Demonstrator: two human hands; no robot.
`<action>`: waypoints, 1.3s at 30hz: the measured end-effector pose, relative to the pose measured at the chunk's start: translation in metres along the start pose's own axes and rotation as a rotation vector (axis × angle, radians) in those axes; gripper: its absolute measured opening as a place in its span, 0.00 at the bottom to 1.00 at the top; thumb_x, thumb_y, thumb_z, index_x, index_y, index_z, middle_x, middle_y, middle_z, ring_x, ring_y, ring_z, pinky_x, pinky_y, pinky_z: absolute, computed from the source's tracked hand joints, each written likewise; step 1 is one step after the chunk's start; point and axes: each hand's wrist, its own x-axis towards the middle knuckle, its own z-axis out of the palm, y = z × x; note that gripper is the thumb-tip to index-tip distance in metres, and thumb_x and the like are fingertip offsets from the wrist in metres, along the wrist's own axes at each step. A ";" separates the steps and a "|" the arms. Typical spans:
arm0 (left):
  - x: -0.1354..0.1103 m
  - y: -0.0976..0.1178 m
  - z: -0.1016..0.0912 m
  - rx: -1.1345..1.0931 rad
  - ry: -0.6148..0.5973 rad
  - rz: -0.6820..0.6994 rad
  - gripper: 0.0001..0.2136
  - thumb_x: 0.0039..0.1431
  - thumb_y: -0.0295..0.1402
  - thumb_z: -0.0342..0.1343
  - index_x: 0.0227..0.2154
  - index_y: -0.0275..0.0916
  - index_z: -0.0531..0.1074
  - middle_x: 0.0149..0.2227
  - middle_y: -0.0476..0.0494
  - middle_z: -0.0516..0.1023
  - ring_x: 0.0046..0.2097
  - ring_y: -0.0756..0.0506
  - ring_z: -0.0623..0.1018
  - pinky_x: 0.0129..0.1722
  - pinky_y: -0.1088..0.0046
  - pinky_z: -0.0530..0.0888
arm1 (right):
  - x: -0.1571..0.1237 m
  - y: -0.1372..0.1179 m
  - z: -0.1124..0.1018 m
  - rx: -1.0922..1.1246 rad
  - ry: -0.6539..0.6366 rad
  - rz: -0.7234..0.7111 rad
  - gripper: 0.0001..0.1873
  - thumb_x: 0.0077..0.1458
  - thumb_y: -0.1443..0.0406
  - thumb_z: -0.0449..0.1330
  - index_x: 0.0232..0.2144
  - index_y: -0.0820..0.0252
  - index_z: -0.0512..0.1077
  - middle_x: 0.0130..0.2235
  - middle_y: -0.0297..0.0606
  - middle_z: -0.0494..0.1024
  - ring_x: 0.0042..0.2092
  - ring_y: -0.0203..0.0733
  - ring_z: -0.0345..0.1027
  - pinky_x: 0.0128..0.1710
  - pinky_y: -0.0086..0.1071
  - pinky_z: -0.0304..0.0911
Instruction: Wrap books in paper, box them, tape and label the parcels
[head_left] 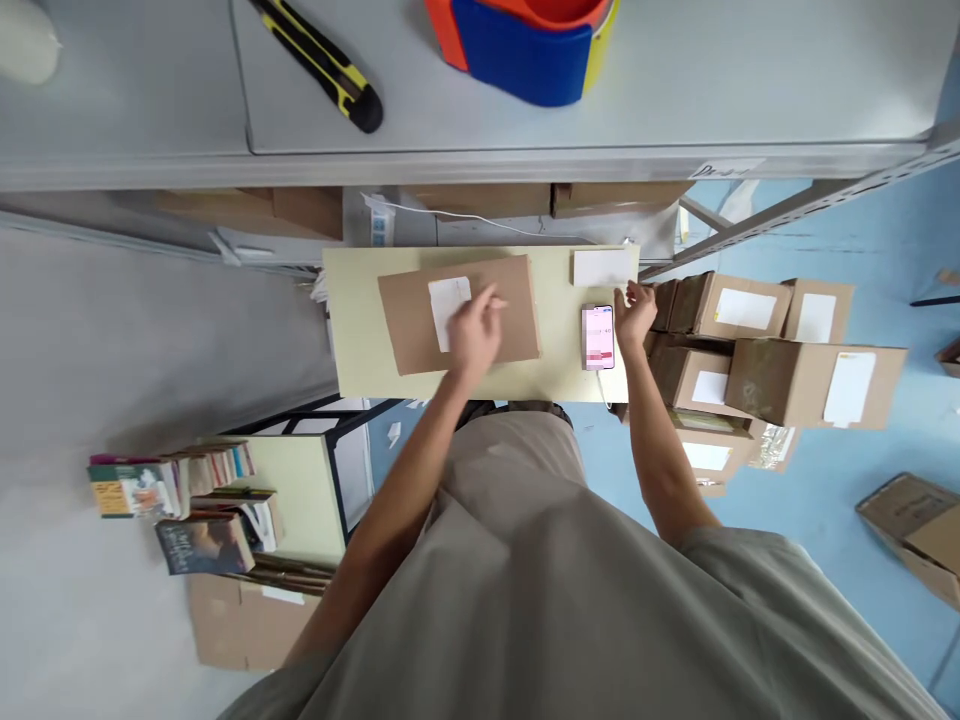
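A flat cardboard package with a white label lies on the pale yellow table. Over the label's right edge is my left hand, its fingers loosely bent and slightly apart; nothing shows in them. I cannot tell whether it touches the package. My right hand is at the table's right end, thumb and bent fingers apart, holding nothing visible. Just left of it lies a phone with a lit pinkish screen and a white cable. A white rectangular slip or pad lies beyond the phone.
Above the table's far side runs a grey shelf with a yellow-black utility knife and a blue-orange tape dispenser. Labelled cardboard boxes are stacked at the right. Books sit on a side table at lower left.
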 end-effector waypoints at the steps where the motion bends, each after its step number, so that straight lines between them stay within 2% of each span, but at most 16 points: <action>1: 0.005 0.021 0.022 -0.044 -0.115 0.053 0.23 0.81 0.32 0.52 0.73 0.45 0.75 0.59 0.39 0.90 0.61 0.39 0.88 0.69 0.58 0.81 | 0.010 0.004 0.005 0.004 0.013 0.032 0.19 0.73 0.59 0.63 0.57 0.64 0.84 0.55 0.58 0.84 0.52 0.56 0.84 0.61 0.54 0.80; 3: 0.014 0.054 0.066 -0.114 -0.297 0.108 0.28 0.79 0.26 0.50 0.77 0.45 0.72 0.69 0.38 0.85 0.67 0.40 0.85 0.73 0.60 0.78 | 0.025 0.010 0.016 0.012 0.025 0.091 0.19 0.72 0.58 0.64 0.57 0.64 0.83 0.57 0.59 0.83 0.54 0.56 0.83 0.61 0.54 0.80; 6: 0.032 0.080 0.127 -0.130 -0.401 0.020 0.30 0.75 0.21 0.51 0.77 0.36 0.70 0.79 0.31 0.71 0.79 0.39 0.74 0.81 0.63 0.68 | 0.037 0.017 0.032 -0.009 0.044 0.149 0.18 0.71 0.60 0.64 0.57 0.63 0.82 0.59 0.57 0.82 0.53 0.54 0.84 0.62 0.52 0.79; 9: 0.055 0.080 0.169 -0.127 -0.408 -0.202 0.30 0.75 0.22 0.52 0.78 0.32 0.67 0.81 0.25 0.67 0.82 0.35 0.68 0.83 0.59 0.65 | 0.042 0.022 0.043 -0.056 0.051 0.150 0.17 0.70 0.62 0.65 0.57 0.65 0.82 0.58 0.56 0.82 0.51 0.52 0.84 0.63 0.50 0.78; 14: 0.084 0.065 0.203 -0.163 -0.357 -0.413 0.32 0.72 0.23 0.56 0.78 0.30 0.65 0.78 0.19 0.68 0.82 0.29 0.66 0.84 0.51 0.63 | 0.046 0.029 0.046 -0.061 0.062 0.130 0.17 0.72 0.61 0.65 0.55 0.66 0.84 0.55 0.56 0.82 0.48 0.52 0.84 0.60 0.50 0.79; 17: 0.094 0.063 0.215 -0.154 -0.358 -0.475 0.30 0.72 0.21 0.56 0.75 0.28 0.68 0.75 0.17 0.71 0.81 0.29 0.68 0.83 0.53 0.64 | 0.046 0.030 0.043 -0.035 0.078 0.138 0.19 0.75 0.58 0.62 0.56 0.64 0.84 0.54 0.55 0.82 0.50 0.53 0.85 0.58 0.50 0.80; 21: 0.098 0.061 0.224 -0.110 -0.385 -0.429 0.26 0.73 0.20 0.52 0.72 0.25 0.70 0.74 0.16 0.71 0.81 0.30 0.67 0.83 0.54 0.64 | 0.044 0.028 0.039 -0.035 0.073 0.127 0.21 0.79 0.55 0.57 0.55 0.61 0.86 0.55 0.52 0.82 0.51 0.53 0.85 0.57 0.50 0.81; 26: 0.091 0.058 0.222 -0.139 -0.342 -0.395 0.29 0.75 0.21 0.53 0.76 0.35 0.68 0.75 0.23 0.71 0.79 0.30 0.70 0.82 0.51 0.66 | 0.040 0.027 0.040 -0.069 0.103 0.133 0.22 0.79 0.55 0.57 0.55 0.61 0.86 0.53 0.51 0.83 0.49 0.51 0.85 0.57 0.50 0.80; 30: 0.087 0.064 0.218 -0.121 -0.334 -0.407 0.28 0.76 0.23 0.54 0.76 0.35 0.70 0.75 0.22 0.73 0.77 0.30 0.73 0.81 0.52 0.68 | 0.038 0.025 0.041 -0.065 0.145 0.114 0.24 0.81 0.51 0.55 0.54 0.59 0.86 0.51 0.47 0.82 0.47 0.49 0.84 0.55 0.48 0.80; 34: 0.092 0.069 0.212 -0.131 -0.241 -0.490 0.20 0.79 0.28 0.57 0.69 0.38 0.78 0.72 0.27 0.78 0.72 0.33 0.79 0.75 0.58 0.73 | 0.040 0.016 0.035 -0.058 0.110 0.185 0.22 0.81 0.50 0.56 0.52 0.58 0.83 0.52 0.47 0.82 0.50 0.50 0.83 0.58 0.49 0.78; 37: 0.098 0.068 0.208 -0.197 -0.203 -0.581 0.12 0.81 0.36 0.62 0.60 0.41 0.83 0.64 0.33 0.85 0.65 0.36 0.85 0.69 0.60 0.77 | 0.044 0.008 0.029 -0.048 0.065 0.234 0.22 0.82 0.49 0.57 0.48 0.58 0.82 0.53 0.48 0.82 0.54 0.52 0.82 0.61 0.52 0.76; 39: 0.100 0.066 0.206 -0.238 -0.187 -0.605 0.09 0.80 0.37 0.64 0.55 0.43 0.85 0.59 0.39 0.89 0.62 0.38 0.86 0.67 0.60 0.79 | 0.047 0.005 0.025 -0.047 0.067 0.238 0.22 0.81 0.48 0.58 0.46 0.59 0.82 0.53 0.48 0.82 0.54 0.53 0.81 0.62 0.52 0.76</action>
